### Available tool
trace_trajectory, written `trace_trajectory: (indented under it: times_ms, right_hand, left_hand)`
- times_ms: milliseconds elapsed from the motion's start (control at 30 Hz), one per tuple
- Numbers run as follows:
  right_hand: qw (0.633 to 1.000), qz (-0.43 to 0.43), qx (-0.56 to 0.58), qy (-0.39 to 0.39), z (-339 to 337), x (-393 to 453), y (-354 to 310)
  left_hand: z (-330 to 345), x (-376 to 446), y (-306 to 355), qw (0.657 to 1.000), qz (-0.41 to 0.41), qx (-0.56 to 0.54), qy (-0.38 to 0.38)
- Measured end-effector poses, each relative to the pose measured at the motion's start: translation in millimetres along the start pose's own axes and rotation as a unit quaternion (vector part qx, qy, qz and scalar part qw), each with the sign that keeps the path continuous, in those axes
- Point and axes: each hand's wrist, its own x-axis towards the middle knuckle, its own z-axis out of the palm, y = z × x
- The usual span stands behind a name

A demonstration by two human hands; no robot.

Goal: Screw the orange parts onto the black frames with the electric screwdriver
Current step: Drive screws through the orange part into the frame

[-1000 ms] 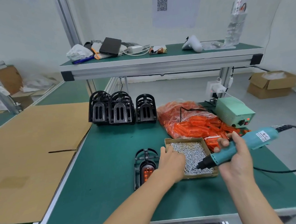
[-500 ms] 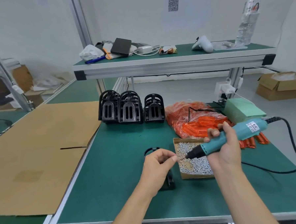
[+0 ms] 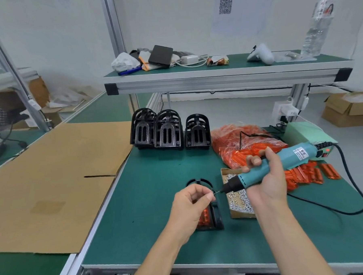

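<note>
A black frame (image 3: pixel 216 216) lies flat on the green table in front of me, with an orange part (image 3: pixel 204 217) seated in it; my left hand hides much of both. My left hand (image 3: pixel 190 206) hovers above the frame and pinches a small screw (image 3: pixel 216 192) at its fingertips. My right hand (image 3: pixel 267 181) grips the teal electric screwdriver (image 3: pixel 283 163), whose black tip touches that screw. A cardboard box of screws (image 3: pixel 238 199) sits just right of the frame. Loose orange parts (image 3: pixel 308 174) and a bag of orange parts (image 3: pixel 239 142) lie further right.
Three stacks of black frames (image 3: pixel 167 130) stand at the back of the table. The screwdriver's green power unit (image 3: pixel 306 134) and black cable (image 3: pixel 347 191) are at the right. A flat cardboard sheet (image 3: pixel 52 182) covers the left table. A raised shelf (image 3: pixel 225 76) holds clutter.
My left hand left the screw box and rose over the frame with a screw pinched. The screwdriver lifted out of the box and its tip met the screw.
</note>
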Motion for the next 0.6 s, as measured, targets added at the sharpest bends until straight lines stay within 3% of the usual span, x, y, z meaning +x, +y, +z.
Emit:
trace_trajectory:
  times_ms: [433,600]
  right_hand:
    - [0.999,0.014,0.016,-0.024,0.8,-0.8,7.4]
    - [0.999,0.008,-0.02,-0.043,6.3,-3.9,14.1]
  left_hand:
    - [-8.2,1.0,1.0,1.0,-0.009,-0.016,-0.017]
    - [-18.0,-0.3,-1.2,0.994,0.01,0.111,-0.013]
